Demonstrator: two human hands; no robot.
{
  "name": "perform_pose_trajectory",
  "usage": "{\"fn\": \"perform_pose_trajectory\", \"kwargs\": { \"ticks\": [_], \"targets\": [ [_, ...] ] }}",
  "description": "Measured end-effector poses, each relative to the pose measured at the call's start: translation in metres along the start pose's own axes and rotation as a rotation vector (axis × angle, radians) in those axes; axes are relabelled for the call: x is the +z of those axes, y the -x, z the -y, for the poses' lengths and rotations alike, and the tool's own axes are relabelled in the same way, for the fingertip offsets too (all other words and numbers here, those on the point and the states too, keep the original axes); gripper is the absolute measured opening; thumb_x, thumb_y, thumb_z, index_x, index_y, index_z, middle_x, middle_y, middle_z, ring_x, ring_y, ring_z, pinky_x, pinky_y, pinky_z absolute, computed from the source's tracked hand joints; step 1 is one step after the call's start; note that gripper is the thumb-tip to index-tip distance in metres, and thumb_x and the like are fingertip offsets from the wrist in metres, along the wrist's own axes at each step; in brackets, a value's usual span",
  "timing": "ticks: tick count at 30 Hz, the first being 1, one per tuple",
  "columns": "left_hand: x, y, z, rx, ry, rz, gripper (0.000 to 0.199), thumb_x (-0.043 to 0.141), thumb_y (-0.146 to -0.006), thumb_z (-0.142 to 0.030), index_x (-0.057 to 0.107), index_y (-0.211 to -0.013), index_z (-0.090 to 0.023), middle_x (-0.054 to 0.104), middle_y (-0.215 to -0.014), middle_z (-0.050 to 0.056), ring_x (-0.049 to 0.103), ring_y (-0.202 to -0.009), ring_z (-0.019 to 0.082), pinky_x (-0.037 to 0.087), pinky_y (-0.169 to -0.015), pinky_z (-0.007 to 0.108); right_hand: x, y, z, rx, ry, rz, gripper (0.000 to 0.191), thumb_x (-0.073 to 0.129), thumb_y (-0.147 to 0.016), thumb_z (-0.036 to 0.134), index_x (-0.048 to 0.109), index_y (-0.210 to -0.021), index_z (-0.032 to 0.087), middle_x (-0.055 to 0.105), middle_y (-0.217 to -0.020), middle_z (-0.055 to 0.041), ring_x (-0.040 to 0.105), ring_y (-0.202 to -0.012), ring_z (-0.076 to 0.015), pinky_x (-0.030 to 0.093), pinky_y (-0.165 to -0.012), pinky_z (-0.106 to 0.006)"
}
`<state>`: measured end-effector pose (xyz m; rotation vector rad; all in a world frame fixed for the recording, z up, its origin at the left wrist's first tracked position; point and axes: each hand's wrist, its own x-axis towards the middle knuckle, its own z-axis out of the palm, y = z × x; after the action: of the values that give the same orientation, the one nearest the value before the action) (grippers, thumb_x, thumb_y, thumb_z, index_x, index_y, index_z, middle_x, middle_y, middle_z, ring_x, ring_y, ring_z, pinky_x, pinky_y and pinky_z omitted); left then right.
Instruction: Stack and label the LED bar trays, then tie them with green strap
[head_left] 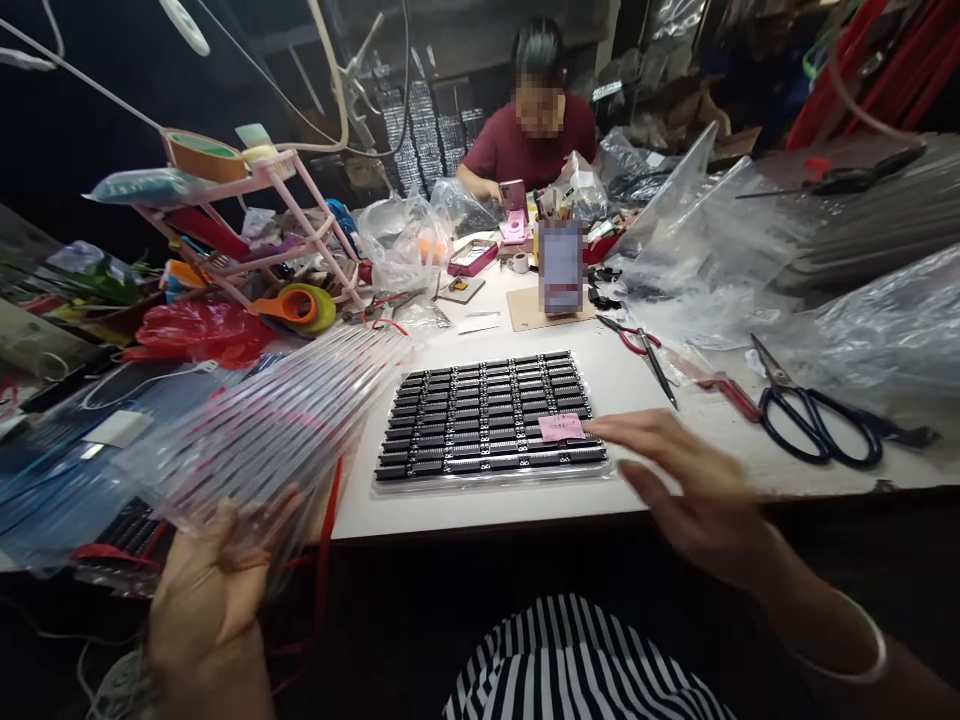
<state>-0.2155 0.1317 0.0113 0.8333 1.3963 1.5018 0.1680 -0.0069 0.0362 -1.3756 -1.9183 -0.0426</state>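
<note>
My left hand (214, 580) is closed on the near edge of a clear ribbed plastic tray (277, 430), which it holds tilted at the table's left side. In front of me a second clear tray (487, 481) lies flat, filled with rows of black electronic parts (480, 415). A small pink paper slip (561, 428) with handwriting rests on the parts near the right end. My right hand (686, 480) is beside that end, fingers stretched out, the fingertips at the slip's right edge. Whether they touch it I cannot tell. Nothing shows in its grasp.
Large blue-handled scissors (817, 425), red-handled pliers (634, 338) and a pen (661, 375) lie on the right. A phone (562, 265) stands behind the parts. At the left is a pink rack (281, 190) with tape rolls. A person (525, 130) sits opposite; plastic bags (690, 270) pile at right.
</note>
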Motion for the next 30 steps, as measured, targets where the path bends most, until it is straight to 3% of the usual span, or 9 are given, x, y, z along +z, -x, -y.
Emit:
{"fn": "perform_pose_trajectory", "kwargs": {
  "ticks": [3, 6, 12, 16, 20, 23, 25, 30],
  "targets": [
    [0.004, 0.005, 0.005, 0.072, 0.105, 0.021, 0.055, 0.075, -0.061, -0.015, 0.060, -0.111, -0.033, 0.062, -0.068, -0.007, 0.061, -0.065, 0.011, 0.060, -0.076, 0.045, 0.037, 0.009, -0.019, -0.028, 0.124, 0.138, 0.034, 0.037, -0.102, 0.031, 0.047, -0.132, 0.016, 0.053, -0.130, -0.0098, 0.047, -0.121, -0.0214, 0.038, -0.094, -0.041],
    [0.008, 0.015, 0.009, 0.170, 0.111, 0.028, 0.064, 0.075, -0.065, -0.016, 0.054, -0.120, -0.042, 0.061, -0.063, -0.009, 0.061, -0.063, 0.010, 0.061, -0.075, 0.039, 0.063, 0.023, -0.035, -0.003, 0.300, 0.207, 0.047, 0.027, -0.103, 0.043, 0.046, -0.133, 0.012, 0.050, -0.134, -0.0115, 0.042, -0.126, -0.0246, 0.029, -0.098, -0.048],
    [0.016, 0.029, 0.007, 0.208, 0.168, 0.085, 0.060, 0.071, -0.073, -0.020, 0.052, -0.124, -0.045, 0.058, -0.060, -0.011, 0.061, -0.064, 0.008, 0.062, -0.074, 0.031, 0.069, 0.023, -0.039, 0.012, 0.403, 0.227, 0.055, 0.021, -0.102, 0.047, 0.048, -0.130, 0.008, 0.050, -0.133, -0.0125, 0.039, -0.128, -0.0248, 0.023, -0.103, -0.050],
    [0.023, 0.022, 0.015, 0.091, 0.239, 0.128, 0.059, 0.073, -0.070, -0.024, 0.055, -0.124, -0.039, 0.065, -0.068, -0.010, 0.064, -0.065, 0.011, 0.062, -0.071, 0.033, 0.073, 0.019, -0.040, 0.034, 0.414, 0.203, 0.054, 0.020, -0.102, 0.047, 0.049, -0.130, 0.012, 0.051, -0.133, -0.0110, 0.041, -0.126, -0.0244, 0.024, -0.101, -0.048],
    [0.039, 0.014, 0.030, -0.089, 0.246, 0.261, 0.057, 0.071, -0.069, -0.025, 0.056, -0.124, -0.029, 0.067, -0.075, -0.004, 0.064, -0.063, 0.013, 0.061, -0.065, 0.032, 0.076, 0.022, -0.042, 0.026, 0.410, 0.171, 0.049, 0.023, -0.103, 0.044, 0.048, -0.130, 0.013, 0.051, -0.133, -0.0104, 0.041, -0.125, -0.0246, 0.025, -0.101, -0.046],
    [0.055, 0.007, 0.042, -0.180, 0.128, 0.381, 0.059, 0.071, -0.069, -0.026, 0.055, -0.126, -0.022, 0.065, -0.081, 0.000, 0.059, -0.060, 0.011, 0.056, -0.058, 0.028, 0.077, 0.027, -0.044, 0.001, 0.411, 0.155, 0.047, 0.028, -0.102, 0.042, 0.045, -0.134, 0.013, 0.054, -0.129, -0.0123, 0.046, -0.120, -0.0264, 0.026, -0.100, -0.047],
    [0.061, -0.002, 0.051, -0.139, -0.042, 0.382, 0.060, 0.071, -0.069, -0.034, 0.056, -0.125, -0.017, 0.062, -0.078, 0.001, 0.057, -0.059, 0.011, 0.052, -0.058, 0.027, 0.077, 0.029, -0.046, -0.024, 0.425, 0.144, 0.048, 0.031, -0.102, 0.042, 0.041, -0.138, 0.011, 0.056, -0.125, -0.0156, 0.048, -0.118, -0.0292, 0.027, -0.099, -0.049],
    [0.060, -0.027, 0.070, 0.304, -0.786, 0.324, 0.049, 0.051, -0.080, -0.046, 0.066, -0.112, -0.012, 0.062, -0.092, 0.009, 0.060, -0.090, 0.022, 0.046, -0.087, 0.036, 0.077, 0.030, -0.047, -0.045, 0.414, 0.168, 0.049, 0.034, -0.101, 0.039, 0.038, -0.141, 0.011, 0.048, -0.133, -0.0190, 0.040, -0.126, -0.0335, 0.029, -0.098, -0.052]
  ]
}}
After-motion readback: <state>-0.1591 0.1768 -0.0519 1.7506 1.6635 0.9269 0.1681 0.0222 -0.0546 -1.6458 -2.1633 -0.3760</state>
